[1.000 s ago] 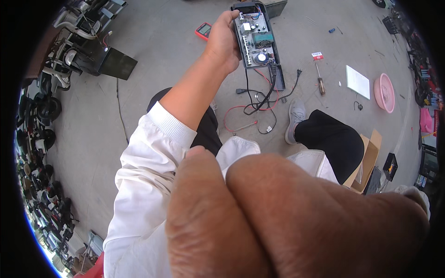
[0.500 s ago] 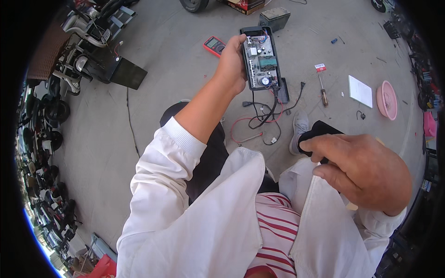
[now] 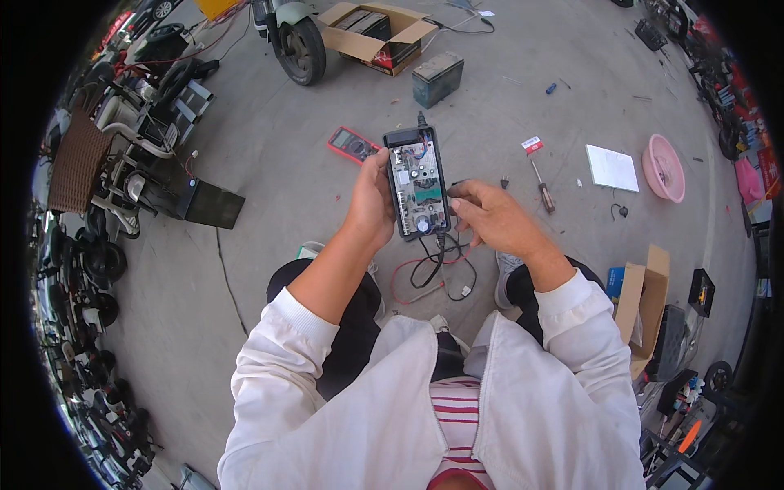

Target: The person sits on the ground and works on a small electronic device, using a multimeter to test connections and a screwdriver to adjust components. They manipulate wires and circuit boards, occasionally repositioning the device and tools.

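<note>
My left hand (image 3: 371,200) grips a black device case (image 3: 443,163) that has its circuit board (image 3: 412,175) exposed, with a green component and a round capacitor showing. At the case's right edge is my right hand (image 3: 482,208), fingers bent and slightly apart, tips at or very near the edge. Black cables (image 3: 433,273) hang from the case's lower end onto the floor, among a thin red lead (image 3: 400,269). Just beyond my left hand lies a red multimeter (image 3: 351,145). A screwdriver (image 3: 543,188) lies to the right.
A dark battery (image 3: 437,82) and an open carton (image 3: 343,20) stand ahead, beside a wheel (image 3: 298,53). Right are a white pad (image 3: 611,167), pink basin (image 3: 664,167) and another carton (image 3: 653,286). Scooters (image 3: 98,253) and a dark box (image 3: 214,204) stand left.
My right hand has moved from close below the camera up to the case's right edge. The case, in my left hand, now sits lower and more central, and more floor shows ahead.
</note>
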Motion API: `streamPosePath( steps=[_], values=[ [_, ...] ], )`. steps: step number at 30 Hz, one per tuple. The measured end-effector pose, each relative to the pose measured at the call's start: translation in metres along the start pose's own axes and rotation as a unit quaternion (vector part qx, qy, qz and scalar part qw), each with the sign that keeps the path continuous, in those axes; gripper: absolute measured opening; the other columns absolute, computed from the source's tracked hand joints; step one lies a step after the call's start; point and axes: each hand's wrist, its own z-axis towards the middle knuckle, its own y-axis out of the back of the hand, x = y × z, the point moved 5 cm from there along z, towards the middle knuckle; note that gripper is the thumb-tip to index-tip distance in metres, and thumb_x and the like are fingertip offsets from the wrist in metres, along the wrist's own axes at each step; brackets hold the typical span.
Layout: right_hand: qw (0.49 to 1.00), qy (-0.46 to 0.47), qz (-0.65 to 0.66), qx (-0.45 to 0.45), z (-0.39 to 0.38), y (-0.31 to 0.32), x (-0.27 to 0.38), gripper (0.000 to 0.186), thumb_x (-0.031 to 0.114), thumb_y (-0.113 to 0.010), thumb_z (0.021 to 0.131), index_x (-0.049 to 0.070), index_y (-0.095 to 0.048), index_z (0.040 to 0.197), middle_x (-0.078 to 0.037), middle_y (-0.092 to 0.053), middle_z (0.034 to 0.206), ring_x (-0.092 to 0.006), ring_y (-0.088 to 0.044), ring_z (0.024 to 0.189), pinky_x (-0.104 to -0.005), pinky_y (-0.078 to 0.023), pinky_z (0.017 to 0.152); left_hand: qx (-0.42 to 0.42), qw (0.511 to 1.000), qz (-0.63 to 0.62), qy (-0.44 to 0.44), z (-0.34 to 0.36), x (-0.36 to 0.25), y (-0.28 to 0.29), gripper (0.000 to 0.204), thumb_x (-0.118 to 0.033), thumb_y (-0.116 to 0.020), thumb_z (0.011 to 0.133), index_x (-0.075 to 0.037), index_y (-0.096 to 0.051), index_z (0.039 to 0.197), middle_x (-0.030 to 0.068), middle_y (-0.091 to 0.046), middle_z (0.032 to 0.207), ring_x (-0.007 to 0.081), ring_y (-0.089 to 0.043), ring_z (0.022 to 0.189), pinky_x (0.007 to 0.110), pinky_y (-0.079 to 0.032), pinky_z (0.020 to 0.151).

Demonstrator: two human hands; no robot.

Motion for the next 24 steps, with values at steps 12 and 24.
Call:
streamPosePath(
  steps=[12, 24],
  values=[
    [0.975, 0.153, -0.144, -0.067, -0.004, 0.008, 0.001, 0.028, 0.011, -0.057, 0.086, -0.006, -0.052, 0.107, -0.027, -0.059, 0.095, -0.0438, -0.057, 0.091, -0.0476, -0.045, 0.079, 0.011, 1.0, -0.004, 0.008, 0.021, 0.01, -0.013, 0.049, -0.044, -0.035, 0.095, -0.007, -0.055, 0.12, 0.0076, -0.065, 0.108, 0.0216, -0.064, 0.099, 0.039, -0.05, 0.09],
    [0.968, 0.134, -0.203, -0.059, -0.013, 0.014, 0.004, 0.035, 0.012, -0.056, 0.086, -0.008, -0.052, 0.114, -0.028, -0.059, 0.1, -0.0439, -0.058, 0.093, -0.0478, -0.046, 0.081, 0.024, 1.0, 0.004, 0.016, 0.022, 0.015, -0.021, 0.048, -0.043, -0.035, 0.096, -0.008, -0.054, 0.122, 0.0082, -0.064, 0.113, 0.0226, -0.062, 0.103, 0.038, -0.048, 0.093]
  ],
)
